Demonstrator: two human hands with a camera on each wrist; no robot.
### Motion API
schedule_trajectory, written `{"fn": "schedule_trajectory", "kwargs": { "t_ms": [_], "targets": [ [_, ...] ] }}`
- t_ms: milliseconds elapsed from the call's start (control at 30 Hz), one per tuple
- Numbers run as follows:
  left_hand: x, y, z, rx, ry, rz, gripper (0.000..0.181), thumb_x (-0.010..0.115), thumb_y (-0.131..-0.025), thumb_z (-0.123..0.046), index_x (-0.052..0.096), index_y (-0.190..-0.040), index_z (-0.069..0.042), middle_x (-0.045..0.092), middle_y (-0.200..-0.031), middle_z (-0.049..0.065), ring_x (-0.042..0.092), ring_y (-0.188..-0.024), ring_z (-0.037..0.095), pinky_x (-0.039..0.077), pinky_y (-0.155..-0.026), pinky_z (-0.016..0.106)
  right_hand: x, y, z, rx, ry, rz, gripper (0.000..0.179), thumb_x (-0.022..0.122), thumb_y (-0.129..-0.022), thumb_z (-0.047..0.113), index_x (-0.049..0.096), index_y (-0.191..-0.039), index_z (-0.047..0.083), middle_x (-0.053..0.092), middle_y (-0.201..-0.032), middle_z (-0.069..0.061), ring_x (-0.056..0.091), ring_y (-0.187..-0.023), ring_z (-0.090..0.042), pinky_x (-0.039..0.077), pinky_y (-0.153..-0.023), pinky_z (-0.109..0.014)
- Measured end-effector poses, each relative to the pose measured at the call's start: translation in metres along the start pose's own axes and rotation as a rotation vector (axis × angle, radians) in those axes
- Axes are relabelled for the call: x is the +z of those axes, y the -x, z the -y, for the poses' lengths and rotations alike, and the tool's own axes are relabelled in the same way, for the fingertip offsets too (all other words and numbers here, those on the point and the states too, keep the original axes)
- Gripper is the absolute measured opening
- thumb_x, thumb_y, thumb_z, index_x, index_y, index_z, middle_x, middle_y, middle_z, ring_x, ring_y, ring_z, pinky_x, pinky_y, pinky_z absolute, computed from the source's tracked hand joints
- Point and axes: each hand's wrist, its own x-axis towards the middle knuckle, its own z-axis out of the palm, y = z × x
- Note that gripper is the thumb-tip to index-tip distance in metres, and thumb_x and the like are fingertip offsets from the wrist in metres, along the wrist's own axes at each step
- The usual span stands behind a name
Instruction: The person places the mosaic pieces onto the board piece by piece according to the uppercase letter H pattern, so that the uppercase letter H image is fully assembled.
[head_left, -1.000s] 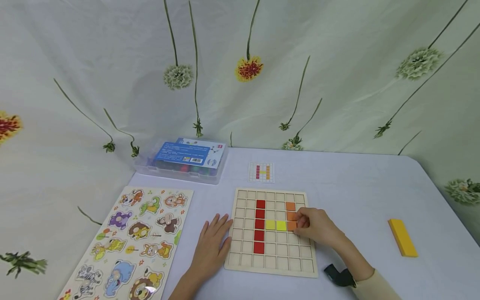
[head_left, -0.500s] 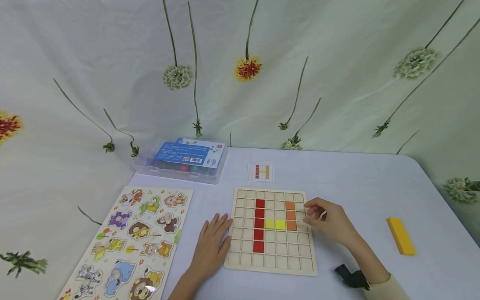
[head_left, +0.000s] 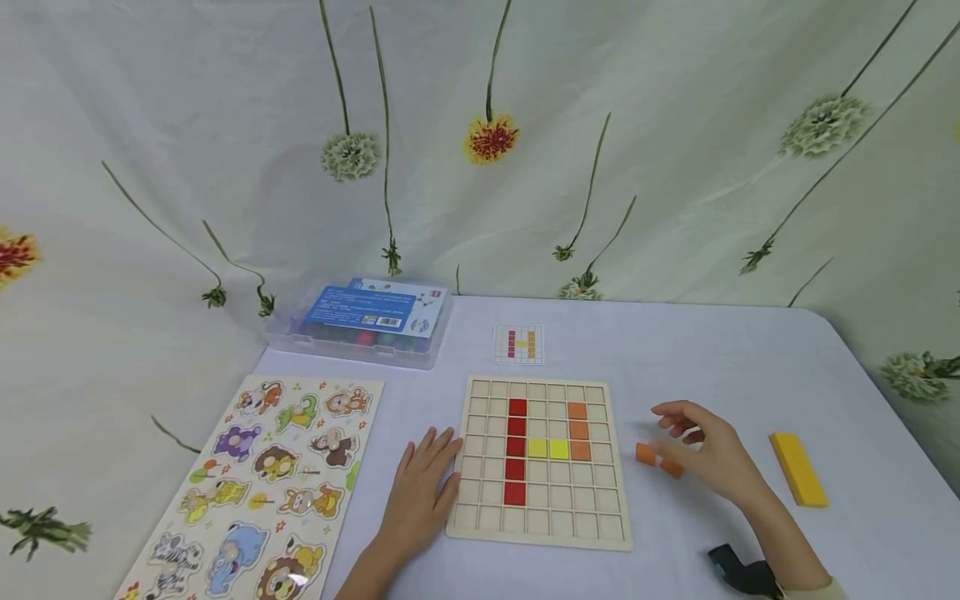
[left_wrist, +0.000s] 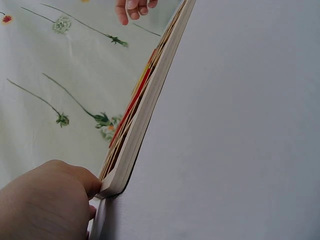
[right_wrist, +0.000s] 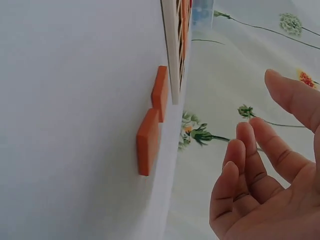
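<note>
A wooden grid board (head_left: 491, 521) lies on the white table. A column of red tiles (head_left: 515, 448), two yellow tiles (head_left: 547, 448) and a column of three orange tiles (head_left: 578, 431) fill some of its cells. Flat on the table, fingers straight, my left hand (head_left: 420, 492) touches the board's left edge; the left wrist view shows its thumb (left_wrist: 82, 177) at the corner. My right hand (head_left: 708, 454) hovers with fingers loosely bent and holds nothing. Just beneath its thumb are two loose orange tiles (right_wrist: 148, 142), right of the board.
Behind the board lies a small pattern card (head_left: 519, 345) with red, yellow and orange squares. A clear plastic box (head_left: 360, 321) stands at the back left. An animal puzzle board (head_left: 258, 487) is at the left, and a yellow block (head_left: 798, 469) at the right.
My right hand has moved right, from the orange column on the board to above the two loose orange tiles, and its fingers have spread apart. My left hand has stayed in place.
</note>
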Motion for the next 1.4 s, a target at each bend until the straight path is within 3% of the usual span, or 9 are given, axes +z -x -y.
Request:
{"fn": "schedule_trajectory", "kwargs": {
  "t_ms": [233,433,600,800,1000,1400],
  "targets": [
    [0.001,0.000,-0.001,0.001,0.009,-0.003,0.045,0.062,-0.091,-0.014,0.057,-0.136,-0.008,0.052,-0.146,0.009,0.037,-0.142,0.035,0.023,-0.116,0.059,0.003,0.005,-0.015,0.099,-0.005,0.053,0.039,0.079,-0.081,0.015,0.065,-0.116,0.005,0.066,-0.101,-0.006,0.054,-0.091,-0.017,0.048,-0.080,-0.027],
    [0.002,0.002,0.000,0.025,0.011,-0.027,0.044,0.062,-0.091,-0.014,0.057,-0.135,-0.007,0.053,-0.145,0.010,0.039,-0.141,0.036,0.023,-0.115,0.059,0.011,0.005,-0.034,0.134,-0.009,0.069,0.040,0.080,-0.080,0.018,0.065,-0.115,0.006,0.065,-0.100,-0.004,0.052,-0.090,-0.011,0.046,-0.077,-0.019],
    [0.003,0.003,0.002,0.044,0.005,-0.050,0.043,0.061,-0.092,-0.013,0.058,-0.134,-0.006,0.053,-0.144,0.011,0.040,-0.140,0.037,0.023,-0.115,0.059,0.016,0.005,-0.043,0.100,-0.001,0.077,0.041,0.080,-0.080,0.025,0.066,-0.114,0.008,0.064,-0.101,-0.002,0.051,-0.091,-0.011,0.045,-0.079,-0.019],
    [0.004,0.005,0.001,0.049,0.012,-0.060,0.042,0.062,-0.090,-0.012,0.059,-0.132,-0.006,0.054,-0.143,0.012,0.041,-0.139,0.038,0.024,-0.114,0.059,0.018,0.009,-0.043,0.042,0.067,0.095,0.044,0.087,-0.071,0.030,0.069,-0.108,0.014,0.064,-0.098,0.004,0.049,-0.094,-0.014,0.045,-0.081,-0.027],
    [0.005,0.006,0.000,0.044,0.002,-0.060,0.042,0.062,-0.091,-0.013,0.059,-0.132,-0.007,0.055,-0.143,0.011,0.041,-0.139,0.037,0.025,-0.114,0.059,0.021,0.008,-0.044,-0.012,0.126,0.074,0.039,0.089,-0.069,0.025,0.070,-0.102,0.017,0.063,-0.094,0.007,0.051,-0.094,-0.015,0.045,-0.081,-0.031],
    [0.002,0.001,0.001,0.043,0.001,-0.049,0.043,0.062,-0.091,-0.013,0.058,-0.134,-0.007,0.054,-0.144,0.011,0.040,-0.140,0.038,0.024,-0.114,0.059,0.022,0.005,-0.044,-0.062,0.110,0.045,0.029,0.087,-0.070,0.017,0.070,-0.094,0.017,0.064,-0.092,0.007,0.049,-0.089,-0.012,0.044,-0.077,-0.027]
  ]
}}
